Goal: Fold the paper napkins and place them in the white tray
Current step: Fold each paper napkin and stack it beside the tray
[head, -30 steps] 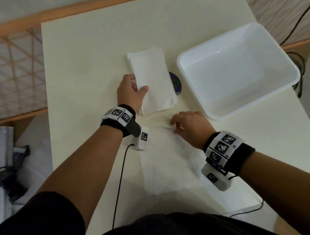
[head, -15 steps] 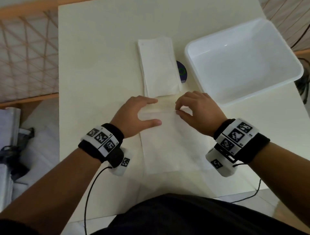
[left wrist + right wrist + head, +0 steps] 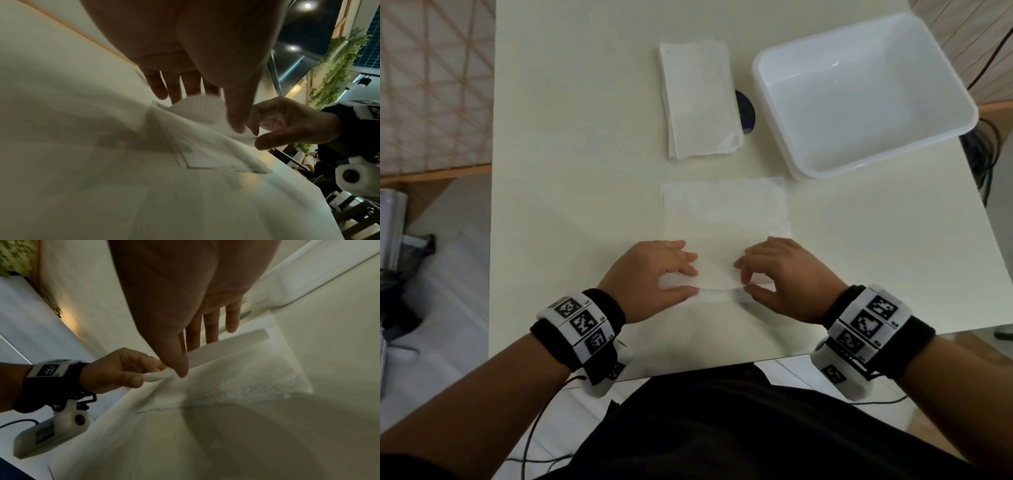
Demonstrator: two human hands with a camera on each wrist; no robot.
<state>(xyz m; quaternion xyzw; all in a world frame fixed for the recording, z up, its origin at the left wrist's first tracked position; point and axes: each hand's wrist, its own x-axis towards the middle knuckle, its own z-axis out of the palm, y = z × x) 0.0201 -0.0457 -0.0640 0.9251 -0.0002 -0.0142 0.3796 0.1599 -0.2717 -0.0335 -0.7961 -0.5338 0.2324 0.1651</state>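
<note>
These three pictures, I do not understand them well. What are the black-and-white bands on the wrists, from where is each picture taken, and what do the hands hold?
No machine here: a person works with bare hands. The patterned bands carry small cameras. One picture looks down from the head; the other two look along each hand from the wrist. On the table lie a stack of napkins, an empty white tray and one spread napkin. The left hand and the right hand each pinch that napkin's near edge, lifting it off the table.
</note>
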